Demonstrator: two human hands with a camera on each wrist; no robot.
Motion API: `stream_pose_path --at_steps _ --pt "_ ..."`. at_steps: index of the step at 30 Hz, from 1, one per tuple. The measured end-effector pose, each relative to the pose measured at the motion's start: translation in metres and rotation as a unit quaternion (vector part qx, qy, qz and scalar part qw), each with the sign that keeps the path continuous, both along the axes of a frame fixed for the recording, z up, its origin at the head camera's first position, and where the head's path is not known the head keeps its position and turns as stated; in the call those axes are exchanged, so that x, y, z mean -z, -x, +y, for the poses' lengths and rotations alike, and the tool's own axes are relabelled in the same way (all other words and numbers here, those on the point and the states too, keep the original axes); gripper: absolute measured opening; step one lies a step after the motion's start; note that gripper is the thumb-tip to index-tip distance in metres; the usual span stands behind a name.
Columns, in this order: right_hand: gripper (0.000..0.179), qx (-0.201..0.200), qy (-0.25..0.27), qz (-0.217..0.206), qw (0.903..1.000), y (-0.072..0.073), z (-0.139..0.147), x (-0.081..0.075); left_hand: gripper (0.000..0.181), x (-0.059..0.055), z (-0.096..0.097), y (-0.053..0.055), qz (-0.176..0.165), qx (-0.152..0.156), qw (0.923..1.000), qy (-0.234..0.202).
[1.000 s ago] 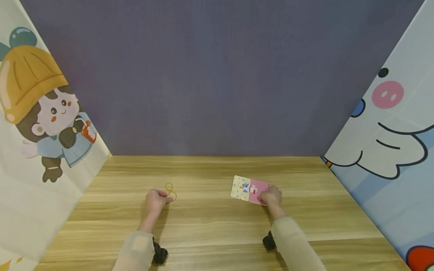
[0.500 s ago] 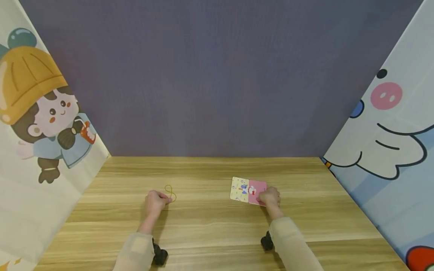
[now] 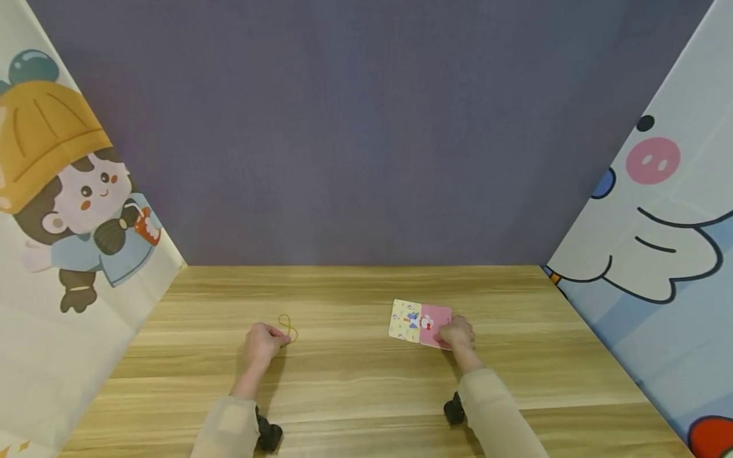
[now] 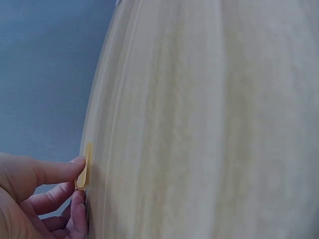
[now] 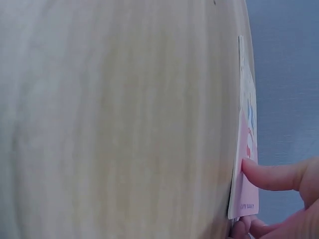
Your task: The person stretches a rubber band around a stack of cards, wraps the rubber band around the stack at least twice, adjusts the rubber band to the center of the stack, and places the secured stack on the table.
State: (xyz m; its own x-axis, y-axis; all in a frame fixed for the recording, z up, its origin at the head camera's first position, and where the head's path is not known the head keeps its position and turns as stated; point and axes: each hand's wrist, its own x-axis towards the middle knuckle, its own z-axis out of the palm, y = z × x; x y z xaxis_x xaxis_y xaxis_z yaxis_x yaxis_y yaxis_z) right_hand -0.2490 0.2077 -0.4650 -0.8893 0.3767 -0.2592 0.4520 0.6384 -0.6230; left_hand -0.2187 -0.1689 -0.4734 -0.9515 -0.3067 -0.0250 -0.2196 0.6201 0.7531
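Note:
In the head view a thin yellow rubber band (image 3: 297, 333) lies over the table at the left, twisted into a figure-eight shape. My left hand (image 3: 263, 345) pinches its near end between thumb and fingers; the left wrist view shows the band (image 4: 88, 155) against the thumb tip. Toward the right is a flat card (image 3: 406, 322), half pale yellow and half pink, with small cartoon figures printed on it. My right hand (image 3: 457, 334) grips the pink end. The right wrist view shows the thumb (image 5: 271, 177) on top of the card and the other fingers at its near edge, partly hidden.
The wood-grain table (image 3: 349, 394) runs back to a dark grey-blue panel (image 3: 366, 140). Cartoon-printed sheets stand at the left (image 3: 34, 343) and right (image 3: 681, 267) sides. Black wrist devices sit below the left (image 3: 269, 436) and right (image 3: 454, 410) wrists.
Both hands stay in place with the rubber band and the card. Only a slight shift of the whole head view shows.

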Motion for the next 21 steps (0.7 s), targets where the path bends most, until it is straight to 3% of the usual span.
stream_pose_path --at_steps 5,12,17,21 --pt "0.041 -0.007 0.001 0.014 0.9999 0.002 0.002 0.002 0.014 -0.003 -0.001 -0.003 0.009 0.005 0.9999 -0.012" --pt "0.039 -0.009 0.116 0.066 0.9910 0.002 0.005 0.004 0.015 -0.005 0.003 -0.005 0.031 0.007 0.9972 -0.068" --pt "0.059 -0.019 0.104 0.083 0.9909 -0.001 0.007 0.005 0.014 -0.004 0.007 -0.005 0.060 -0.001 0.9918 -0.113" --pt "0.068 -0.033 0.098 0.091 0.9905 -0.002 0.011 0.007 0.014 -0.005 0.010 -0.006 0.077 -0.008 0.9819 -0.173"
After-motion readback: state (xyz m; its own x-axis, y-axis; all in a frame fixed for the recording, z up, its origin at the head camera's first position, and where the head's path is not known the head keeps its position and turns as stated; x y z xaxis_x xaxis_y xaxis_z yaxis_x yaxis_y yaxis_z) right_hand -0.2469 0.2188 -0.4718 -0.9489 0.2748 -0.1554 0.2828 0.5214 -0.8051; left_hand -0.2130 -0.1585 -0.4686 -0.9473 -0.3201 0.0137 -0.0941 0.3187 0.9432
